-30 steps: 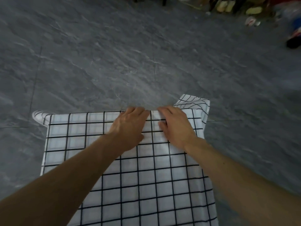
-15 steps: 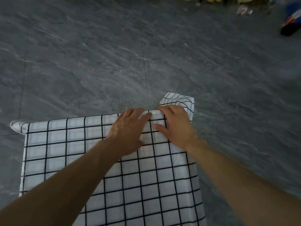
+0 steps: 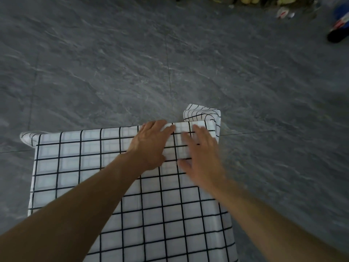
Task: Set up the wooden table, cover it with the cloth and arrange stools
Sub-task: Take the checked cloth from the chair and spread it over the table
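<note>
A white cloth with a black grid (image 3: 79, 167) lies spread over the table, which it hides completely. Its far right corner (image 3: 204, 114) hangs folded past the table's far edge. My left hand (image 3: 151, 144) lies flat on the cloth near the far edge, fingers straight and reaching to that edge. My right hand (image 3: 202, 157) is beside it to the right, fingers spread and straight over the cloth, blurred with motion. No stools are in view.
Grey stone-patterned floor tiles (image 3: 170, 63) surround the table. At the far right top lie scattered small items and a dark blue and red object (image 3: 340, 25).
My right hand has drawn back from the cloth's far edge toward me and to the right, fingers spread. My left hand has stayed at the far edge. The view shifted slightly.
</note>
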Demonstrator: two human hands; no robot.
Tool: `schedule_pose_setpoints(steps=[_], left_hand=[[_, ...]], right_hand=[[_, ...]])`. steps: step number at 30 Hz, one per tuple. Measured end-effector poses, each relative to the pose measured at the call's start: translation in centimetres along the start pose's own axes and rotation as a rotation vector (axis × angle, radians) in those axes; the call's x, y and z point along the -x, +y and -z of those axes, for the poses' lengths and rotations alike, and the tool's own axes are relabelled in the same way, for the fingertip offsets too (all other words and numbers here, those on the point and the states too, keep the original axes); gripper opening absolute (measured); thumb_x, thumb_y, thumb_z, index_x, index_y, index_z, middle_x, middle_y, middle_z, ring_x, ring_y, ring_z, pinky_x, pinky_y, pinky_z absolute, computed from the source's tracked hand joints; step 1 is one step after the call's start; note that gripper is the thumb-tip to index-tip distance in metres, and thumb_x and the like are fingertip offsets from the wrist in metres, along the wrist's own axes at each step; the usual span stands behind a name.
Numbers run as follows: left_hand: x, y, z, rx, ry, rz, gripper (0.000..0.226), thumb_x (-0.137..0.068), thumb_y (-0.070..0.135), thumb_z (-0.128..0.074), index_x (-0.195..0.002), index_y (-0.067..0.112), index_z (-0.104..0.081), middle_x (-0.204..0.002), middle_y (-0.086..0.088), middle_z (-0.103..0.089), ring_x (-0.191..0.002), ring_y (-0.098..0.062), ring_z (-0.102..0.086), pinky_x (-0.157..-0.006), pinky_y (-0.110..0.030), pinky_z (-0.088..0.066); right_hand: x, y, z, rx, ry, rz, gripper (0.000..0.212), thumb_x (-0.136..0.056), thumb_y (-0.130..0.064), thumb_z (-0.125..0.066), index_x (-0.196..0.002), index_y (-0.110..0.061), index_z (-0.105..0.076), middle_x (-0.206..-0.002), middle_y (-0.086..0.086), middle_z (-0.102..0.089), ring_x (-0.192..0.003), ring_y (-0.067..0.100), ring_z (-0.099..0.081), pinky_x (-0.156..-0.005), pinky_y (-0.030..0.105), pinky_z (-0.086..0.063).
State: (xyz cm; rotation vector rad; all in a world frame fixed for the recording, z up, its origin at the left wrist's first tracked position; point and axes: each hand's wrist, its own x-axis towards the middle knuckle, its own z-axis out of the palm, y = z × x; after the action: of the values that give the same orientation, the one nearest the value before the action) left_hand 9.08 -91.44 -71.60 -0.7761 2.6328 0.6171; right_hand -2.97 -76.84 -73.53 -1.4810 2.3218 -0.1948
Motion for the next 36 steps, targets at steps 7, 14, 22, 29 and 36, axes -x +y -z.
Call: schedule_pose_setpoints(steps=[7,14,22,29,36], left_hand=[[1.1,0.7,-0.8,-0.027,0.044,0.027,0.087,-0.082,0.023,-0.073,-0.153,0.026,-0.024,-0.163,-0.003,-0.01,-0.15,-0.024,-0.008,-0.122,-0.04,-0.015],[9.5,0.0,-5.2,0.047,0.18,0.153,0.072,-0.09,0.044,-0.06,-0.151,0.029,-0.025,-0.164,-0.001,-0.008,-0.15,-0.023,-0.006,-0.121,-0.043,-0.014],[21.2,-10.5,-8.4,-0.037,0.18,0.408,0.074,-0.093,0.065,-0.024,-0.156,0.033,-0.001,-0.165,-0.001,0.005,-0.152,-0.025,0.006,-0.122,-0.049,-0.013],[21.5,-8.3,-9.0,-0.04,0.141,0.312,0.08,-0.094,0.06,-0.038,-0.156,0.027,0.001,-0.164,-0.006,0.01,-0.151,-0.028,0.01,-0.123,-0.05,-0.009],[22.4,-7.1,-11.8,-0.128,0.137,0.173,0.08,-0.095,0.064,-0.031,-0.156,0.031,0.008,-0.164,-0.003,0.018,-0.15,-0.027,0.016,-0.123,-0.05,-0.002]], right_hand=[[1.8,-0.8,-1.6,0.023,-0.067,-0.004,0.089,-0.083,-0.064,-0.06,-0.155,-0.034,-0.018,-0.165,0.007,0.004,-0.151,0.028,0.013,-0.119,0.059,0.001],[6.3,-5.6,-4.2,-0.011,-0.076,0.103,0.082,-0.09,-0.064,-0.051,-0.156,-0.033,-0.014,-0.166,0.004,0.001,-0.152,0.023,0.009,-0.122,0.053,-0.003],[10.2,-2.6,-5.2,0.09,0.011,-0.157,0.074,-0.092,-0.068,-0.019,-0.157,-0.033,-0.01,-0.166,0.007,0.004,-0.152,0.025,0.01,-0.122,0.052,-0.003],[11.0,-10.0,-6.5,0.073,-0.033,0.024,0.069,-0.098,-0.056,-0.042,-0.156,-0.026,-0.02,-0.165,0.012,-0.003,-0.152,0.03,0.002,-0.122,0.051,-0.01],[13.0,-12.7,-10.2,0.167,-0.084,0.092,0.07,-0.098,-0.062,-0.027,-0.157,-0.031,-0.007,-0.166,0.003,0.009,-0.151,0.021,0.017,-0.122,0.052,0.0]])
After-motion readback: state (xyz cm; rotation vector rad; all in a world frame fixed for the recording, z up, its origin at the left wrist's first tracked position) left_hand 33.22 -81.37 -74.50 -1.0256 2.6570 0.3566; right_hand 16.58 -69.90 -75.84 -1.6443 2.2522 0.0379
